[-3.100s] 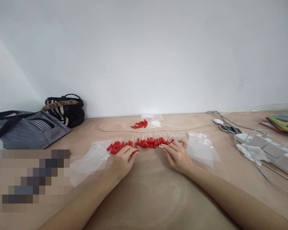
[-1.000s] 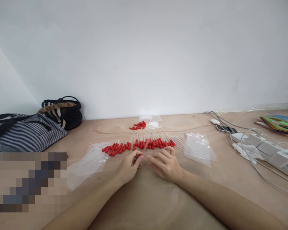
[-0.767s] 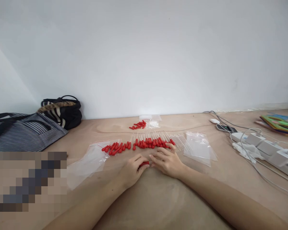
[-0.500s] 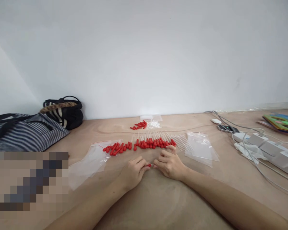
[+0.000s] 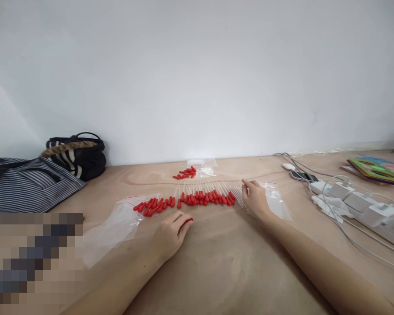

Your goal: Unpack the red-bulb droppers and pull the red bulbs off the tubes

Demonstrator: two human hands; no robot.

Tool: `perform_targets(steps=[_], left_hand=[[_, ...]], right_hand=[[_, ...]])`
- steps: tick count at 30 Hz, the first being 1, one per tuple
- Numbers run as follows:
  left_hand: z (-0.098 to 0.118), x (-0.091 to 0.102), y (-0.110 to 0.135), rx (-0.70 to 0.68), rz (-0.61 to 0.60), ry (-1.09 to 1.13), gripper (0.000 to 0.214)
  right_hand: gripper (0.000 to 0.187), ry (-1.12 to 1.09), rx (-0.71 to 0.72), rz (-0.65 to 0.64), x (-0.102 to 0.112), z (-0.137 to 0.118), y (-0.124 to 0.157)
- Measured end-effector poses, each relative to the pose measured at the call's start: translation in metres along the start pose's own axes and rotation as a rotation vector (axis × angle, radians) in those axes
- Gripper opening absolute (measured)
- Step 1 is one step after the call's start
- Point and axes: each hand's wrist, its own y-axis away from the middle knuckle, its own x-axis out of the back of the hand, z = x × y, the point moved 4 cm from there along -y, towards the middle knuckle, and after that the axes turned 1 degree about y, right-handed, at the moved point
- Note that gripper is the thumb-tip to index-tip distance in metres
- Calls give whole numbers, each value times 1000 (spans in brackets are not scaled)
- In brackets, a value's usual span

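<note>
- At the far left, a striped bag (image 5: 36, 186) leaned on the wooden table (image 5: 216, 271), with a black bag (image 5: 88, 159) touching it from behind.
- In front of those, a blurred-out patch hid part of the tabletop.
- Next came clear plastic bags (image 5: 105, 234) lying flat, their upper corner beside a slanting row of red bulbs (image 5: 153, 210).
- The left hand (image 5: 170, 234) sat just in front of that row, thumb and fingers pinched together on a single red bulb (image 5: 189, 219), of which only a narrow strip showed.
- Well beyond it, near the wall, lay a small heap of red bulbs (image 5: 185, 173), beside thin clear tubes (image 5: 208, 172) on another plastic bag.
- In the middle, a crowded line of red-capped droppers (image 5: 205, 199) lay with bulbs toward the person and pale stems pointing away.
- To their right, bare clear tubes (image 5: 239, 195) lay side by side.
- The right hand (image 5: 256, 199) was over the right end of these tubes, fingers partly bent; whether they gripped a tube could not be told.
- Partly covered by that hand and arm was a right-hand plastic bag (image 5: 279, 204).
- Farther right were a dark device (image 5: 304, 176), crumpled white tissue (image 5: 330, 208), white adapters (image 5: 354, 192) with cables, and colourful sheets (image 5: 377, 169).
</note>
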Motion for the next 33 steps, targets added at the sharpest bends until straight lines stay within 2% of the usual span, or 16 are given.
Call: perform_targets(steps=[2, 5, 13, 17, 20, 23, 28, 31, 33], left_hand=[[0, 0, 0, -1, 7, 2, 22], [-1, 0, 0, 1, 32, 18, 22], [-4, 0, 2, 4, 53, 19, 23], [-4, -1, 3, 21, 74, -27, 19], [-8, 9, 1, 48, 143, -134, 12], [-23, 31, -1, 110, 207, -269, 14], [-74, 73, 6, 365, 184, -452, 19], [-95, 85, 12, 528, 102, -521, 19], [-99, 84, 13, 556, 32, -563, 19]], right_hand=[[33, 84, -95, -53, -3, 15, -7], [29, 128, -124, -94, -7, 24, -7], [23, 169, -105, -180, -23, 16, 0], [24, 184, -106, -185, -21, 19, 0], [24, 189, -78, -137, -17, 20, 3], [25, 186, 1, -23, -12, 17, 7], [25, 184, 136, 114, -8, 5, 14], [23, 179, 204, 155, -7, -5, 17], [21, 168, 247, 178, -5, -11, 20]])
